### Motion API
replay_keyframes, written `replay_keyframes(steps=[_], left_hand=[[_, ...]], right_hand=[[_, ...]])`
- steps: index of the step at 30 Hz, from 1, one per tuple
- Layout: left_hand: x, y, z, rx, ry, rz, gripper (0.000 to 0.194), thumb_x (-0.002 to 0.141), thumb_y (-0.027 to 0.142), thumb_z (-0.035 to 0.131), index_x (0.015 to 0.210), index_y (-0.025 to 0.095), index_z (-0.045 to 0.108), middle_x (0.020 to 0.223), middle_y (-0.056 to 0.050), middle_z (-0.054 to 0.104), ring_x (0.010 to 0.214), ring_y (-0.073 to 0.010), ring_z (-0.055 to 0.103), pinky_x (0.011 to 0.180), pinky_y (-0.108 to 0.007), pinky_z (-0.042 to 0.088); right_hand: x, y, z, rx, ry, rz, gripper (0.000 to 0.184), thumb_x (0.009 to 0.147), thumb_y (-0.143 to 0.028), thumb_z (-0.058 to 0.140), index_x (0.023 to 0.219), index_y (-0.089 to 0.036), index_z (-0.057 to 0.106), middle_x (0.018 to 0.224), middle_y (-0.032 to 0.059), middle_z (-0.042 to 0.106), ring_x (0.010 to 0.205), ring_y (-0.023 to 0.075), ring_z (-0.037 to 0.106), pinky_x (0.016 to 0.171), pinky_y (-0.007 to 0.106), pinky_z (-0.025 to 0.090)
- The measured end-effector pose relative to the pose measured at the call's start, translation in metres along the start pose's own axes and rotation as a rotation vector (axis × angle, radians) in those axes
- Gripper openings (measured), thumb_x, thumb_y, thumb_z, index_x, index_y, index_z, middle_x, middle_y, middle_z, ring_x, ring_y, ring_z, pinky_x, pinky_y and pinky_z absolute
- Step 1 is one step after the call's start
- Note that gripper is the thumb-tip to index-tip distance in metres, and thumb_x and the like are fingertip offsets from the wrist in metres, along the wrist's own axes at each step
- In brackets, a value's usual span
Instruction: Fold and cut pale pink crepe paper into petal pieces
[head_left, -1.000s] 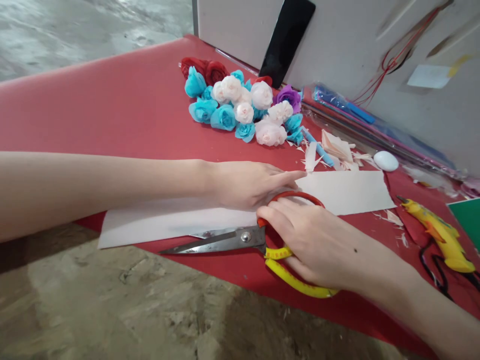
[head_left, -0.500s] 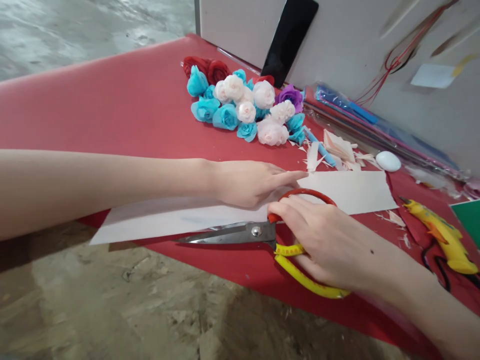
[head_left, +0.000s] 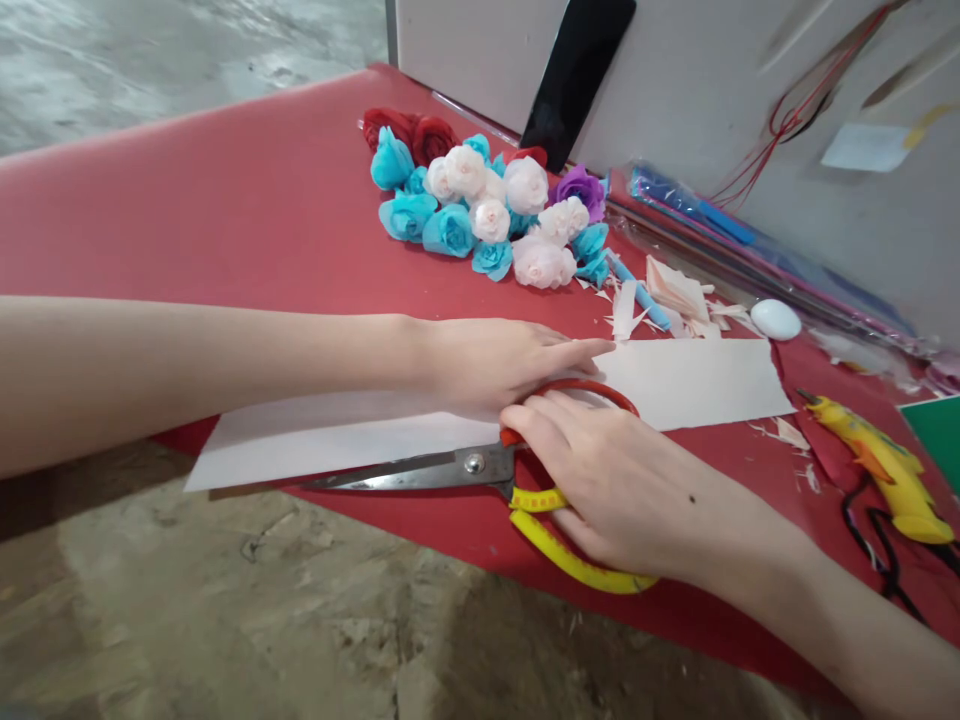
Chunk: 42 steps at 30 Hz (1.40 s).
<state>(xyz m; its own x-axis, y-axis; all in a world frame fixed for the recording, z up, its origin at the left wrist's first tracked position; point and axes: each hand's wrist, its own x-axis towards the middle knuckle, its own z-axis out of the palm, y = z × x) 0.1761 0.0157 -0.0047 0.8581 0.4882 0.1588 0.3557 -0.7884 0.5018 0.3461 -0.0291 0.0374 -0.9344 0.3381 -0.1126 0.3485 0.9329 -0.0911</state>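
Observation:
A long strip of white paper (head_left: pixel 697 385) lies along the front of the red table. My left hand (head_left: pixel 499 358) rests flat on its middle, palm down, the index finger stretched to the right. My right hand (head_left: pixel 600 470) grips a pair of scissors (head_left: pixel 442 468) by the handles, one red and one yellow. The blades point left along the paper's near edge and look nearly closed. Some of the right fingers are hidden inside the handle loops. The red handle loop sits over the paper, just below my left hand.
Paper flowers (head_left: pixel 491 220) in blue, white, red and purple are bunched at the back. Paper scraps (head_left: pixel 675 290) and a white egg-shaped object (head_left: pixel 776 319) lie right of them. A yellow glue gun (head_left: pixel 885 470) with a black cord is at the right. A black phone-like slab (head_left: pixel 577 80) leans behind.
My right hand has slid left with the scissors along the paper's near edge, and the blades look more closed. My left hand has stayed on the paper.

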Motion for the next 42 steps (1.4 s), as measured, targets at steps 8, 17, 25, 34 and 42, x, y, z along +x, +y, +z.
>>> replay_keyframes(steps=[8, 17, 25, 34, 42], left_hand=[[0.0013, 0.0035, -0.0032, -0.018, -0.025, -0.082, 0.062, 0.086, 0.016, 0.043, 0.143, 0.014, 0.022, 0.139, -0.009, 0.049, 0.121, -0.0212, 0.049, 0.099, -0.029, 0.036], [0.0010, 0.0008, -0.0032, -0.014, -0.010, -0.031, 0.061, 0.085, 0.015, 0.045, 0.143, 0.014, 0.025, 0.138, -0.011, 0.051, 0.121, -0.0244, 0.050, 0.097, -0.033, 0.038], [0.0025, 0.0011, -0.0005, 0.001, -0.024, -0.106, 0.058, 0.087, 0.013, 0.041, 0.143, 0.014, 0.024, 0.140, -0.006, 0.049, 0.121, -0.0214, 0.049, 0.098, -0.029, 0.037], [0.0011, 0.0038, -0.0032, 0.033, -0.038, -0.139, 0.055, 0.090, 0.017, 0.040, 0.143, 0.015, 0.025, 0.139, -0.007, 0.050, 0.121, -0.0211, 0.049, 0.097, -0.028, 0.037], [0.0016, 0.0023, -0.0024, 0.050, -0.025, -0.143, 0.054, 0.089, 0.014, 0.042, 0.141, 0.012, 0.028, 0.136, -0.010, 0.053, 0.120, -0.0202, 0.050, 0.095, -0.027, 0.038]], right_hand=[[0.0047, -0.0022, 0.0023, -0.011, -0.001, -0.027, 0.030, 0.076, -0.010, 0.042, 0.104, -0.007, 0.054, 0.093, 0.0138, 0.062, 0.081, 0.0266, 0.060, 0.065, 0.037, 0.049], [0.0042, 0.0010, -0.0023, -0.075, 0.012, -0.067, 0.022, 0.075, -0.004, 0.043, 0.093, -0.010, 0.054, 0.078, 0.0081, 0.060, 0.067, 0.0217, 0.057, 0.055, 0.031, 0.041], [0.0036, 0.0014, -0.0024, -0.114, -0.019, -0.075, 0.022, 0.078, -0.002, 0.035, 0.087, -0.013, 0.052, 0.071, 0.0070, 0.057, 0.058, 0.0201, 0.053, 0.049, 0.029, 0.033], [0.0028, -0.0026, -0.0007, -0.156, -0.035, -0.073, 0.022, 0.080, -0.002, 0.033, 0.085, -0.014, 0.051, 0.069, 0.0058, 0.056, 0.057, 0.0205, 0.053, 0.048, 0.030, 0.032], [0.0016, -0.0003, 0.0000, -0.180, -0.020, -0.095, 0.024, 0.079, 0.000, 0.034, 0.087, -0.013, 0.052, 0.067, 0.0051, 0.055, 0.055, 0.0209, 0.054, 0.047, 0.030, 0.033]])
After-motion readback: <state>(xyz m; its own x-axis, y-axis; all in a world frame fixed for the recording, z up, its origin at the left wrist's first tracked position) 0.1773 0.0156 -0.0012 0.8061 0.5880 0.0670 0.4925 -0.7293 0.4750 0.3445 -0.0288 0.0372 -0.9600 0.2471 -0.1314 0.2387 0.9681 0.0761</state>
